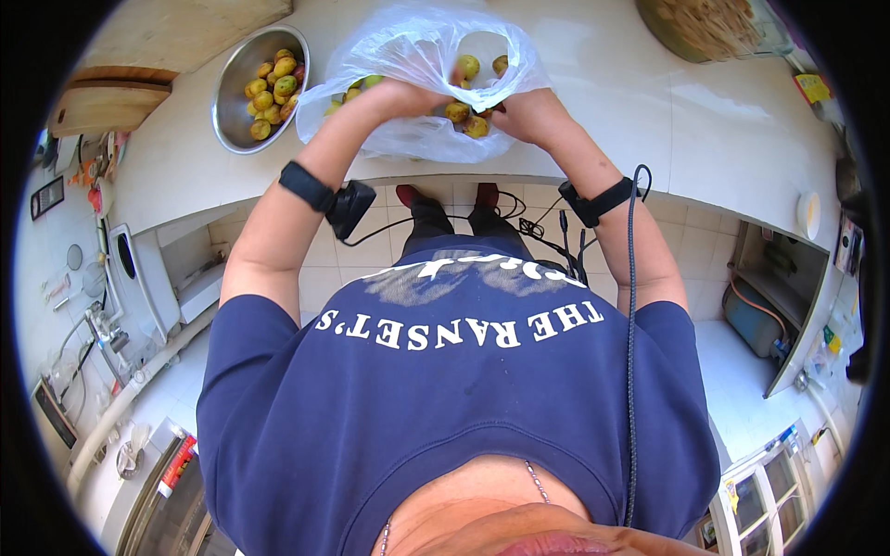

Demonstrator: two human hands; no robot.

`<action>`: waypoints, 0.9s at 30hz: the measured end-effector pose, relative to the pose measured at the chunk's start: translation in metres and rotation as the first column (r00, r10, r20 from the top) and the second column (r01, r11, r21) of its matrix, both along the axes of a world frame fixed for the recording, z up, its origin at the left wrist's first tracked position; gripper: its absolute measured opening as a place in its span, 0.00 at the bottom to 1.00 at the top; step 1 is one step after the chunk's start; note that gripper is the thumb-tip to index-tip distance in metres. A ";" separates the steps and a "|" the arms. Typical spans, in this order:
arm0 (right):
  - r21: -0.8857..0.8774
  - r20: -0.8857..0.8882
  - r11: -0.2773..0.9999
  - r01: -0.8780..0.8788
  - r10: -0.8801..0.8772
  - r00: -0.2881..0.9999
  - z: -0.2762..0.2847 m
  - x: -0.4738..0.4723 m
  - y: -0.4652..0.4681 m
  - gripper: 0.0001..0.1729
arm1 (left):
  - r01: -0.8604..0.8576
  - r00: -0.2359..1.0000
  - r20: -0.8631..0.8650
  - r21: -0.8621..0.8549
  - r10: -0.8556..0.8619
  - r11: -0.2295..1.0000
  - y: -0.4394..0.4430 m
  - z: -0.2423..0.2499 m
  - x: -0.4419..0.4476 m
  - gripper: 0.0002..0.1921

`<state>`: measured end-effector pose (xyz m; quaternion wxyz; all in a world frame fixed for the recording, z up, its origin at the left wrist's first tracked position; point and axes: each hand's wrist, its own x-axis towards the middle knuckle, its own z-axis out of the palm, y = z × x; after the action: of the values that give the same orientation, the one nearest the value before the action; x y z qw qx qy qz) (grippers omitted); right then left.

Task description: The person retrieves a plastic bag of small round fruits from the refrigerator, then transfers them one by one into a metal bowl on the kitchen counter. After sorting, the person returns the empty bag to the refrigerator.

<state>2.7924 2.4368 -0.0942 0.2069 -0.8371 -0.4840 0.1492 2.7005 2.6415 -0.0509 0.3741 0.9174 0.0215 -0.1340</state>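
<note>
A thin white plastic bag [410, 42] lies on the counter in front of me, its mouth held apart, with several small yellow-green fruits [475, 126] inside. My left hand [417, 97] reaches into the bag; its fingers are blurred and partly hidden by the plastic, so I cannot tell whether they hold a fruit. At the bag's right side my right hand [521, 117] grips the rim, fingers bent over the plastic. To the left stands an oval-looking steel bowl [224, 104] holding many more of the same fruits [285, 85], some with brown spots.
The pale counter [598, 83] curves across the view. A wooden board [111, 108] lies at the far left, a large glass container [702, 28] with dry pieces at the upper right, and a small white dish [808, 215] near the right edge. A cable [630, 333] runs along my right arm.
</note>
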 end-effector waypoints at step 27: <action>0.289 -0.307 0.955 0.072 0.022 0.951 -0.023 -0.022 0.008 0.32 | -0.250 0.968 -0.028 -0.065 0.249 0.966 -0.001 0.034 -0.104 0.15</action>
<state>2.7704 2.4449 -0.1172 0.4046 -0.7693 -0.4520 0.2006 2.5963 2.6409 -0.0170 0.4188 0.8927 0.1360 -0.0955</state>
